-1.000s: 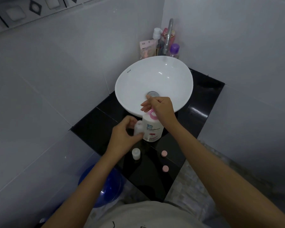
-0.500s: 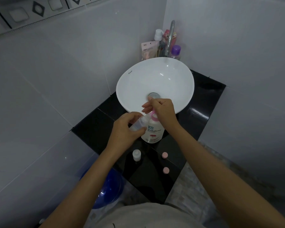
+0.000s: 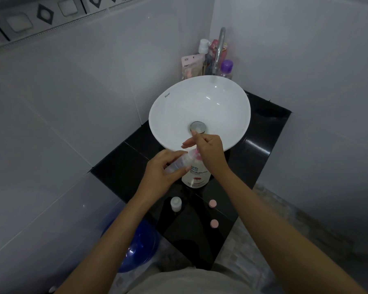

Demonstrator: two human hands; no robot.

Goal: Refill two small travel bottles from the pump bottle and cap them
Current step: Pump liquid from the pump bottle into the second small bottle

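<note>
A white pump bottle [image 3: 196,176] with a pink pump head stands on the black counter [image 3: 261,145] in front of the basin. My right hand [image 3: 208,149] rests on top of the pump head. My left hand [image 3: 164,172] holds a clear small travel bottle [image 3: 179,162], tilted with its mouth against the pink nozzle. A second small travel bottle [image 3: 176,204] stands uncapped nearer to me. Two pink caps [image 3: 212,203] [image 3: 214,223] lie on the counter to its right.
A white basin [image 3: 172,115] with a metal drain fills the counter's far half. A chrome tap [image 3: 219,49] and several toiletries [image 3: 226,67] crowd the corner behind it. A blue bucket [image 3: 140,247] sits on the floor below the counter's left edge. Tiled walls close in on both sides.
My left hand has lifted the travel bottle from beside the pump bottle and tilted its mouth up to the nozzle. My right hand stays on the pump head.
</note>
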